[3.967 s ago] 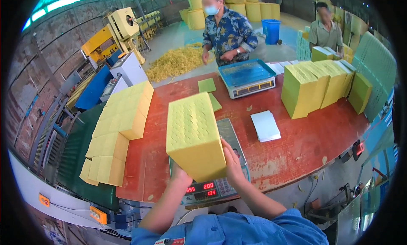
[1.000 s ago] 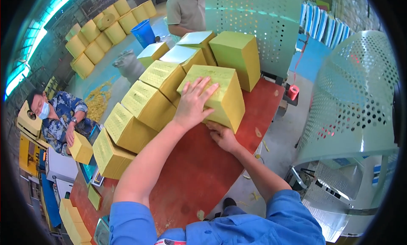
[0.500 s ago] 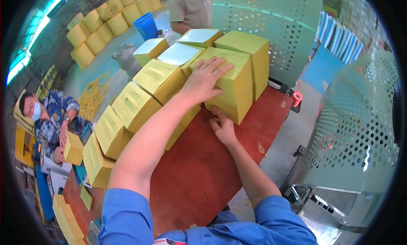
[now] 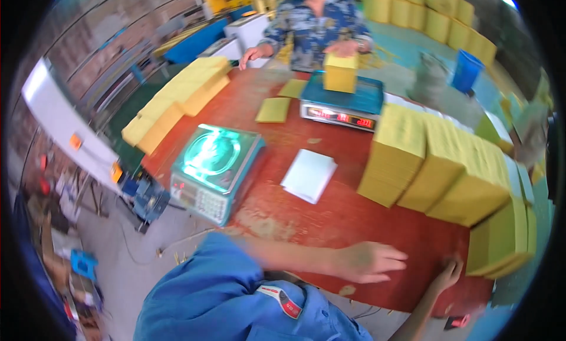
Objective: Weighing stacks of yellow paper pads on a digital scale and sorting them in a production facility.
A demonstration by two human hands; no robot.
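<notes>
My left hand (image 4: 371,261) hovers over or rests on the red tabletop (image 4: 330,235) near its front edge, fingers stretched out, holding nothing. To its right, my right hand (image 4: 449,274) is beside the end stack of yellow paper (image 4: 498,238), its fingers loosely bent and blurred, with nothing visible in them. I cannot tell whether it touches the stack. Several more thick stacks of yellow paper (image 4: 392,155) stand in a row along the table's right side, some topped with white sheets.
A digital scale (image 4: 221,164) stands at the left. White sheets (image 4: 309,175) lie mid-table. Across the table, a person in camouflage (image 4: 321,28) has a hand on a yellow block (image 4: 341,76) on a second scale (image 4: 339,114). Yellow stacks (image 4: 177,99) line the far left edge.
My view has swung left, bringing the scales and white sheets into sight. My left hand has left the top of the yellow stack and moved over the tabletop. My right hand stays near the stack.
</notes>
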